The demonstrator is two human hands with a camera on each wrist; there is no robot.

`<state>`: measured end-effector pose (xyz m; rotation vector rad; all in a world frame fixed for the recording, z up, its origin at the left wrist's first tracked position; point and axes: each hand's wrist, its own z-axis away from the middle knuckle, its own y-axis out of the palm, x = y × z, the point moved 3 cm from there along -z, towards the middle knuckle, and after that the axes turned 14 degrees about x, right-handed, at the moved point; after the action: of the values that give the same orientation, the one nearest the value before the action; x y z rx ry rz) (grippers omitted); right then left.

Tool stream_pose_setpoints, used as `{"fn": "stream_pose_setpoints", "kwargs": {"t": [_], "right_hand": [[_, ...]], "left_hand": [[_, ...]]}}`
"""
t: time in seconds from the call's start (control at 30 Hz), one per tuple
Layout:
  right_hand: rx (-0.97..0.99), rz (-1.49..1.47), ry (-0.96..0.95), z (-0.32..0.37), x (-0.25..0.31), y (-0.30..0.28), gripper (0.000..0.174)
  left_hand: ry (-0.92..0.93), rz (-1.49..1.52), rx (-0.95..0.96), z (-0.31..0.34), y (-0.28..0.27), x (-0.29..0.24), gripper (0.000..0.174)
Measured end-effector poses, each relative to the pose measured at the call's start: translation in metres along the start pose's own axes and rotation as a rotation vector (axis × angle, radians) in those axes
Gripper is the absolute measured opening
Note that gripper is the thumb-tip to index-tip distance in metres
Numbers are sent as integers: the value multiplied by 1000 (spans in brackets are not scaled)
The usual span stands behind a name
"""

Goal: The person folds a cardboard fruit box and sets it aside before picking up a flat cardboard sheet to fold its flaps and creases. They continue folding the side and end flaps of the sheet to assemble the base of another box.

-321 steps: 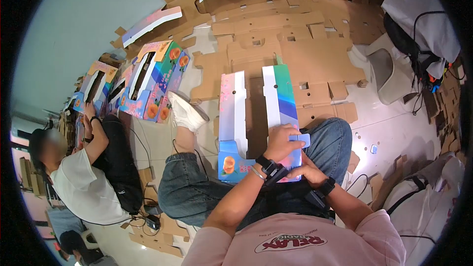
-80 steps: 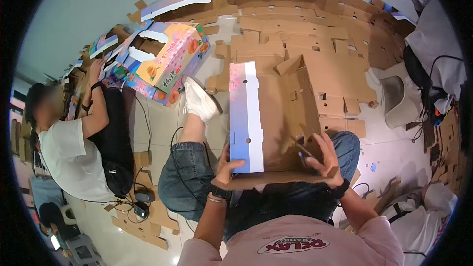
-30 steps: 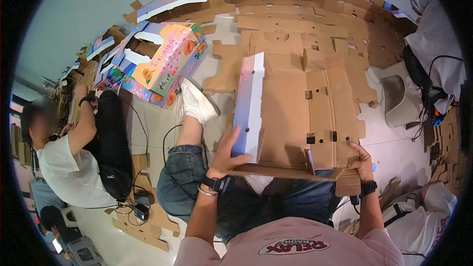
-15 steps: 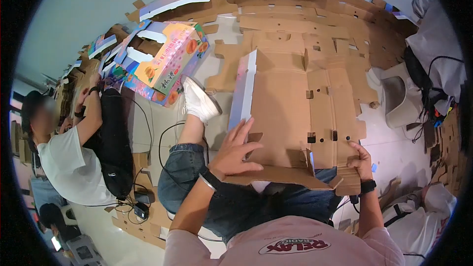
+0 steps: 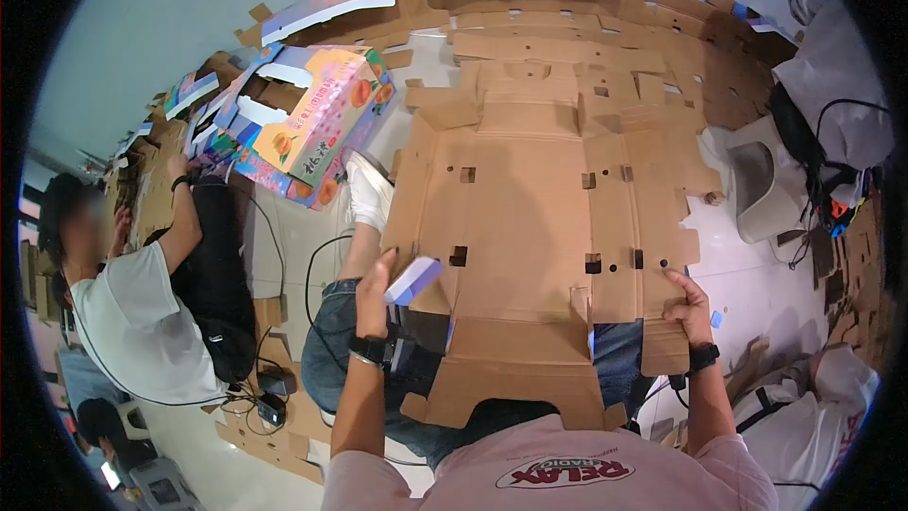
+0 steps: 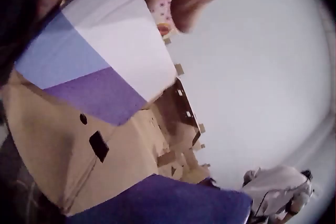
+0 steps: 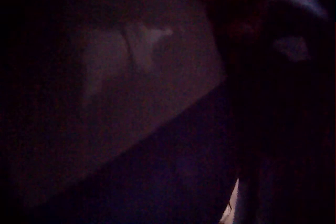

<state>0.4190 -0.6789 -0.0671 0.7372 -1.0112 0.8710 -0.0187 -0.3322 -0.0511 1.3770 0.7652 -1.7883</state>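
A cardboard box (image 5: 515,218) is spread nearly flat over the person's lap, brown inside up, with its end flap (image 5: 515,355) hanging toward the shirt. At its left edge the left hand (image 5: 374,295) grips the side panel, beside a small white-and-blue flap (image 5: 413,281) that stands tilted. The left wrist view shows that flap's printed face (image 6: 100,56) close up, fingers at its top. The right hand (image 5: 692,308) holds the right edge, thumb and fingers curled around it. The right wrist view is very dark, with only a dim printed panel (image 7: 131,103) showing.
Flattened brown cardboard (image 5: 558,47) covers the floor ahead. A printed peach carton (image 5: 322,114) stands at left near the shoe (image 5: 367,191). Another person (image 5: 161,293) sits at left, cables and a black adapter (image 5: 271,407) nearby. A plastic stool (image 5: 757,180) stands at right.
The box was folded with printed panels up; its right side, then its left, has opened outward. The near end flap has dropped toward the shirt. The left hand has moved left; the right stays put lately.
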Motion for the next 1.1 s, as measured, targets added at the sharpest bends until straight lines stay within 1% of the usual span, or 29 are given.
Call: {"fn": "stream_pose_setpoints", "kwargs": {"t": [0.03, 0.07, 0.1, 0.17, 0.2, 0.27, 0.3, 0.37, 0.4, 0.53, 0.6, 0.63, 0.7, 0.73, 0.8, 0.83, 0.9, 0.93, 0.97, 1.0, 1.03, 1.07, 1.1], "right_hand": [[0, 1, 1, 0, 0, 0, 74], [-5, -8, 3, 0, 0, 1, 73], [-8, -16, 4, -1, 1, 1, 73], [-4, -23, 0, -2, -3, -1, 73], [-5, -32, -4, -2, -2, -1, 72], [-9, -28, -9, -1, 3, 3, 72], [-11, -25, -14, 0, 5, 6, 72], [-16, -20, -32, -1, 5, 7, 72], [-21, -15, -51, -1, 4, 7, 72], [-17, 17, -81, -3, 2, 2, 71], [21, 64, -28, -2, 6, 2, 79], [22, 64, -28, -3, 10, 3, 79], [62, 26, -100, -10, 25, 5, 91], [63, 25, -101, -14, 33, 1, 91], [-4, 26, 140, -23, 42, -15, 99], [-4, 23, 138, -30, 47, -18, 99], [130, 30, 187, -45, 58, -22, 98], [221, 8, 154, -52, 69, -9, 83], [219, 7, 151, -60, 61, -14, 83], [242, 8, 143, -72, 43, -20, 74], [267, 8, 135, -78, 39, -19, 65], [262, -11, 141, -80, 35, -18, 50], [265, -16, 137, -80, 36, -11, 50]], "left_hand": [[-72, 222, -59, 2, -1, 2, 43], [-195, 228, -128, 7, -5, 3, 42], [-194, 230, -131, 7, -9, 7, 42], [-316, 189, -130, 8, -19, 21, 39], [-316, 191, -130, 9, -21, 20, 39], [-341, 228, -76, 12, -22, 18, 46], [-342, 227, -76, 13, -25, 22, 46], [-170, 461, 116, 12, -25, 26, 64], [-159, 382, 143, 13, -29, 24, 80], [-84, 349, 180, 19, -31, 16, 86], [-76, 398, 198, 23, -33, 12, 89], [-75, 398, 197, 24, -37, 14, 89], [-136, 395, 214, 26, -45, 22, 89], [-136, 394, 213, 27, -45, 21, 89], [-168, 373, 130, 32, -43, 17, 88], [-167, 370, 132, 35, -38, 13, 88], [-152, 329, 133, 40, -27, 7, 87], [-151, 329, 137, 41, -28, 8, 87], [-133, 309, 169, 42, -29, 9, 87], [-114, 288, 199, 43, -29, 9, 87], [-113, 286, 199, 44, -28, 5, 87], [-92, 310, 195, 47, -26, -2, 87], [-72, 331, 190, 50, -25, -11, 88]]}}
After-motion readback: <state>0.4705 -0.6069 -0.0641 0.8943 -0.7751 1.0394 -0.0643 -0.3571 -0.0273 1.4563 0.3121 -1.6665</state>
